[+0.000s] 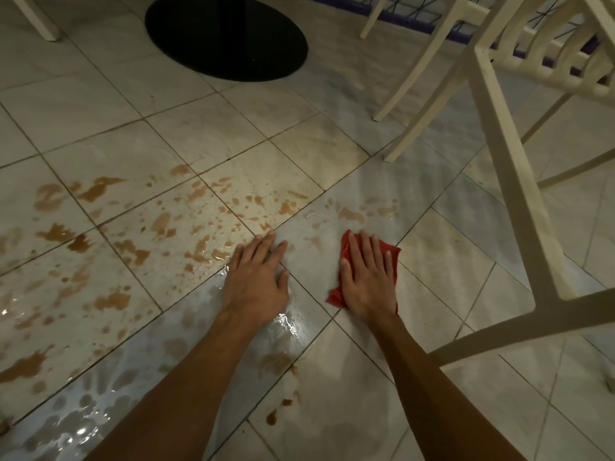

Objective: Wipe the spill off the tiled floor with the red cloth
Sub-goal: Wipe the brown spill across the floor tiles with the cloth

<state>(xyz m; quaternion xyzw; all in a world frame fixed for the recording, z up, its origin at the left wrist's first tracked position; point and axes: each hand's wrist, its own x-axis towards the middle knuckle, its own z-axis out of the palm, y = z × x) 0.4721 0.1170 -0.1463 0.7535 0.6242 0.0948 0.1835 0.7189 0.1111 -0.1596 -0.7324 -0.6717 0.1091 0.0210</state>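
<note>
Straight-fingered, the right hand (366,277) presses one red cloth (393,257); the left hand (256,281) lies splayed. Beyond the fingertips: spill (159,224), table base (226,38), perhaps two chairs (499,94).

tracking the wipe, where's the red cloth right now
Head view, right of centre: the red cloth lies flat on the tiled floor under the right hand.

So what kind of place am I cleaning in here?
Likely a café or dining area: a round black table base, cream chairs, and a tiled floor splashed with brown liquid.
</note>
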